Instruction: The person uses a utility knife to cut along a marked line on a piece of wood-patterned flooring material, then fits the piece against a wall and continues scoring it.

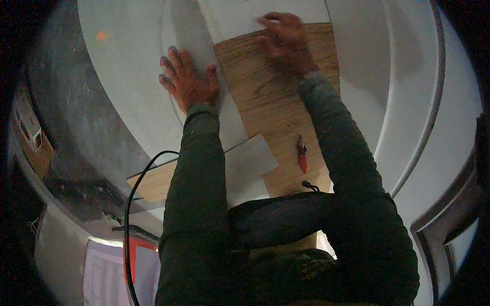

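Clock read from the middle of the head view. At 11 o'clock, left hand [191, 84] lies palm down on a pale sheet [127, 66], fingers spread, thumb angled out toward the sheet's border with a wood-grain board [255, 86]. That board runs from 12 round to about 3 o'clock; the sheet fills the sector from 9 to 12. At half past 12, right hand [286, 46] is motion-blurred, fingers bent, over the far end of the board where it meets a white surface [245, 18]; cannot tell whether the fingers pinch anything or touch the board. On the board at 3 o'clock, near the right sleeve [339, 132], lies a slim red-and-black tool [302, 162], red end toward the wearer (any lettering on it is too small to read). Close to centre, a grey offcut-like piece [252, 157] overlaps the board's near left part. At 8 o'clock, left of the left sleeve [196, 168], a wood-toned strip [153, 181], with a black cord [127, 219] arching across it and down to 7 o'clock. Faint yellowish marking [314, 268] on the dark clothing at 5 o'clock, too dim to make out as writing.
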`<action>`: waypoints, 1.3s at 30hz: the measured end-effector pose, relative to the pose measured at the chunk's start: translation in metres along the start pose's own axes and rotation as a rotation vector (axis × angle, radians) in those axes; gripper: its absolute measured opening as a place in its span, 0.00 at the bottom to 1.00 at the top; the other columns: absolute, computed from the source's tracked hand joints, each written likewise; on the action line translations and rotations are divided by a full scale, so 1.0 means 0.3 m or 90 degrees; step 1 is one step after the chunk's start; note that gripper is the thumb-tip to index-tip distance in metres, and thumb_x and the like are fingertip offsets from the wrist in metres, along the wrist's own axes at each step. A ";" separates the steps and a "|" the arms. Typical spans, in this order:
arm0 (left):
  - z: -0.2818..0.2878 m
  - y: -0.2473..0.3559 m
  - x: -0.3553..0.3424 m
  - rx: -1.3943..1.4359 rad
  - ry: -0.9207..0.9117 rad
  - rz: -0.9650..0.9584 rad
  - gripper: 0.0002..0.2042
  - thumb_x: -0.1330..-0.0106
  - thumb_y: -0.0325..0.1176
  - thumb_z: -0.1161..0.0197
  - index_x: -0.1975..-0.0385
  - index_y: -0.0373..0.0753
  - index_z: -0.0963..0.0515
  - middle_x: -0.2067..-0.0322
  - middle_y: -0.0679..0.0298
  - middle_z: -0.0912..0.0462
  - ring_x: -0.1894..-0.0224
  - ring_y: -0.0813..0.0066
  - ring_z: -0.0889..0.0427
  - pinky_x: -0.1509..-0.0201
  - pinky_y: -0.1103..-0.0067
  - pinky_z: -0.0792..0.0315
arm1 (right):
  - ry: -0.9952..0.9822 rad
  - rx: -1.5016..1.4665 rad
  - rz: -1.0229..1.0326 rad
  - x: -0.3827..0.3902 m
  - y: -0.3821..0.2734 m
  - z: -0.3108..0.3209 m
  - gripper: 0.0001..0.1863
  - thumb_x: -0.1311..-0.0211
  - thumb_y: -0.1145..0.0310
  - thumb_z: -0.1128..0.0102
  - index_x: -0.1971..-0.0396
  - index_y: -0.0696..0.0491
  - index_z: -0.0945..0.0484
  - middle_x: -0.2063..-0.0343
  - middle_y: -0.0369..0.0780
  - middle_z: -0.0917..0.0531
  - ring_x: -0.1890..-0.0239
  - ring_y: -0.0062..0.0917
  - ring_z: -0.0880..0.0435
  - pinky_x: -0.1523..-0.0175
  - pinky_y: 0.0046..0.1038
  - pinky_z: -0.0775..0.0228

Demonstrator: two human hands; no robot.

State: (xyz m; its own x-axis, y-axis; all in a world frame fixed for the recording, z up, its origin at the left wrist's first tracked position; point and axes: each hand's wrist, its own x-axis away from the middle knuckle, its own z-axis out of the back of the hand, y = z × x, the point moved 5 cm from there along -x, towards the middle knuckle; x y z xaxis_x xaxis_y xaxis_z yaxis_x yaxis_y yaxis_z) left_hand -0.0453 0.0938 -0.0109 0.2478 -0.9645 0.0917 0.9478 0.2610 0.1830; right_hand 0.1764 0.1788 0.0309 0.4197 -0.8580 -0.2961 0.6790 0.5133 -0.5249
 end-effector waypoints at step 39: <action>-0.028 -0.014 -0.092 -0.040 0.116 -0.122 0.42 0.42 0.69 0.50 0.33 0.46 0.41 0.29 0.65 0.49 0.28 0.53 0.55 0.29 0.49 0.62 | -0.066 0.348 -0.266 0.359 0.043 0.001 0.36 0.35 0.48 0.53 0.33 0.55 0.45 0.32 0.47 0.45 0.31 0.53 0.50 0.30 0.52 0.60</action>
State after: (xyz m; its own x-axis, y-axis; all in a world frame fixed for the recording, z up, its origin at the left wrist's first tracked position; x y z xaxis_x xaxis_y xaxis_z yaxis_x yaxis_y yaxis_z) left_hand -0.0544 0.1189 -0.0226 0.0892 -0.9891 -0.1168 0.9901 0.0753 0.1186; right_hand 0.2305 0.0929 -0.0075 0.0940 -0.9935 -0.0649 0.9906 0.0998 -0.0931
